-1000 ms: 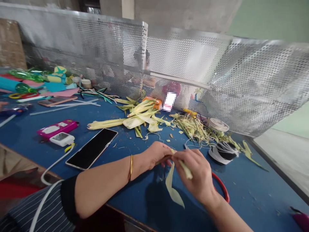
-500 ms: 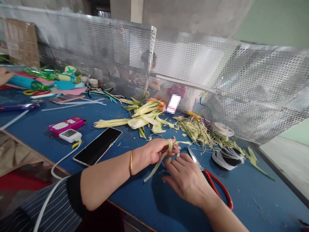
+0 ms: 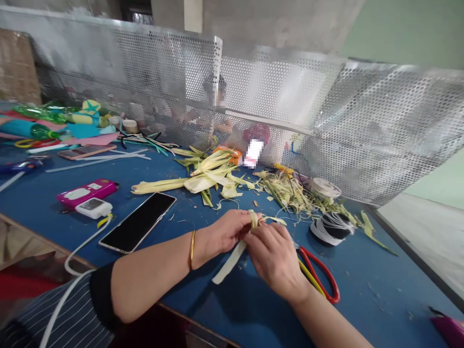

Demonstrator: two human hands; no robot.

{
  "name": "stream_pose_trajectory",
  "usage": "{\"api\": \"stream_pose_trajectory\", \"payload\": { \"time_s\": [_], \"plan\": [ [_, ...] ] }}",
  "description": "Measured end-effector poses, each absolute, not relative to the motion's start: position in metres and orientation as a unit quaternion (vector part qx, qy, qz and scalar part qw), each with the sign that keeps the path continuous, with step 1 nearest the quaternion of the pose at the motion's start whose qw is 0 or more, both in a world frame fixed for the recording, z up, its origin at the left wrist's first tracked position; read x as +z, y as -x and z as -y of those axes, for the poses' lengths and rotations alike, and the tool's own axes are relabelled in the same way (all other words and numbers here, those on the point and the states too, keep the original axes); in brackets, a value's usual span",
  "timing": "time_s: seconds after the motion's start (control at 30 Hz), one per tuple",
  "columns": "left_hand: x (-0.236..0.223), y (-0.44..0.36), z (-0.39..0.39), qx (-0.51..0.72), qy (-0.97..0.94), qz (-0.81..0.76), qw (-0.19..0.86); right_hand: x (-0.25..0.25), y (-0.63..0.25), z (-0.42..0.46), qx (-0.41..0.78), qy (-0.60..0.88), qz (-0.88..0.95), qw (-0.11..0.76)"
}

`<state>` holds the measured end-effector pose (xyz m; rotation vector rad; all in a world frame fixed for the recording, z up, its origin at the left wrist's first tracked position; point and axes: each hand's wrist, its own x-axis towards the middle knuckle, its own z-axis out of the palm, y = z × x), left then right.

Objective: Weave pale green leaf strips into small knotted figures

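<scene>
Over the blue table, my left hand [image 3: 229, 229] pinches a pale green corn husk strip [image 3: 231, 263] that loops around its fingertips. My right hand [image 3: 273, 253] is closed at the same spot, its thumb and fingers gripping the strip close to the left fingertips. One end of the strip hangs down to the left, and a shorter pale piece sticks out to the right. Scissors [image 3: 328, 278] with red and yellow handles lie beside my right hand, their blades mostly hidden behind it. A pile of corn husks [image 3: 203, 179] rests beyond my hands.
Husk scraps [image 3: 290, 193] and a spool of white thread [image 3: 331, 228] lie to the right. At the left are a black-screened phone [image 3: 139, 222], a magenta device [image 3: 87, 192] and a white cable [image 3: 70, 251]. A perforated metal screen [image 3: 268, 87] stands behind, with a person partly visible through it.
My right hand has moved up and inward, its fingers now closing on the husk strip by the left fingertips. The view has shifted slightly right.
</scene>
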<state>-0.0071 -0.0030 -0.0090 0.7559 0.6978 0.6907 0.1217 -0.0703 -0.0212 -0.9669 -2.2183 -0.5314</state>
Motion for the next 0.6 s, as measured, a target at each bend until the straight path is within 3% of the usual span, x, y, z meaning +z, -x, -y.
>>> {"api": "stream_pose_trajectory", "payload": {
  "time_s": [0.13, 0.2, 0.33, 0.6],
  "plan": [
    [-0.009, 0.009, 0.0, 0.311, -0.392, -0.358, 0.788, -0.025, -0.131, 0.064, -0.022, 0.537, 0.666, 0.517],
    [-0.009, 0.009, -0.001, 0.311, -0.419, -0.362, 0.772, -0.03, -0.135, 0.057, 0.126, 0.594, 0.558, 0.566],
    [-0.009, 0.008, 0.0, 0.326, -0.441, -0.369, 0.75, -0.037, -0.134, 0.047, 0.344, 0.597, 0.448, 0.57],
    [-0.004, 0.011, 0.001, 0.315, -0.478, -0.334, 0.749, -0.028, -0.129, 0.048, 0.435, 0.606, 0.36, 0.56]
  ]
}}
